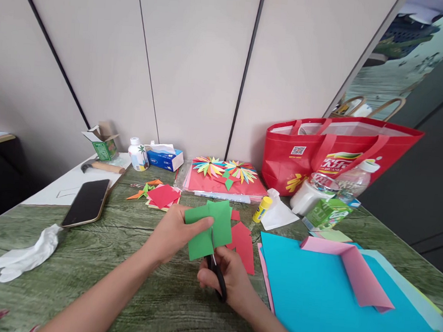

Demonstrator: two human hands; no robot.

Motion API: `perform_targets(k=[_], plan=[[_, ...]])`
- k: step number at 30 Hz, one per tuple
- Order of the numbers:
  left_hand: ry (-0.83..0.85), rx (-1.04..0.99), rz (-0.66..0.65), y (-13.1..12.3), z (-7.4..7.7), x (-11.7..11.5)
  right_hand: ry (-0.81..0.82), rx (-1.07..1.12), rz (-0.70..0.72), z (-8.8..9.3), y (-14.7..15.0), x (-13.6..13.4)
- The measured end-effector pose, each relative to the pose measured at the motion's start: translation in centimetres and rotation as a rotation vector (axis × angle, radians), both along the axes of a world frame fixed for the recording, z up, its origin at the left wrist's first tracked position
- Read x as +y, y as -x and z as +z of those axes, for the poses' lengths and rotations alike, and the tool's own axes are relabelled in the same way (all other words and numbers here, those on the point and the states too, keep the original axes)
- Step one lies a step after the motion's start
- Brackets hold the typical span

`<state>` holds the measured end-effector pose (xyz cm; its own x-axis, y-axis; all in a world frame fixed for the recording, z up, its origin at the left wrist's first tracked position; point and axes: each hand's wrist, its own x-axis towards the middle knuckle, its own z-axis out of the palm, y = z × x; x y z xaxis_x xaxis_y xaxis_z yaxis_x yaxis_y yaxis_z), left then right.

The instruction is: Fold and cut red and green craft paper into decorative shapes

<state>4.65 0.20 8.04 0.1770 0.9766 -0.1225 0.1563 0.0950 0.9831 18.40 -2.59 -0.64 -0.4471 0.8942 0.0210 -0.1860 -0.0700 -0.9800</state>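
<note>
My left hand [173, 232] grips a piece of green paper [201, 243] between thumb and fingers, above the middle of the table. The paper shows a slit or crease running up from its lower edge. Around the black handle of a pair of scissors [220, 279] my right hand [232, 275] is closed. The blades reach up to the lower edge of the green paper, and their tips are mostly hidden. Just behind the right hand lie cut pieces of red paper [244, 243].
Blue sheets [311, 293] and a folded pink strip [362, 272] lie at the right. Behind stand a glue stick [262, 209], a red bag [290, 155], and folded paper fans [240, 171]. A phone [87, 202], hammer [107, 167] and crumpled tissue [31, 254] lie left.
</note>
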Motion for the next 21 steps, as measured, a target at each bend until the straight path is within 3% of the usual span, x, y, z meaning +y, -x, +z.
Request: perform_targets(k=[9, 21], plan=[[-0.005, -0.026, 0.030, -0.02, -0.10, 0.21, 0.014, 0.006, 0.005, -0.57, 0.24, 0.05], [-0.075, 0.101, 0.054, -0.08, 0.05, 0.10, 0.018, -0.021, -0.021, -0.72, 0.36, 0.03]])
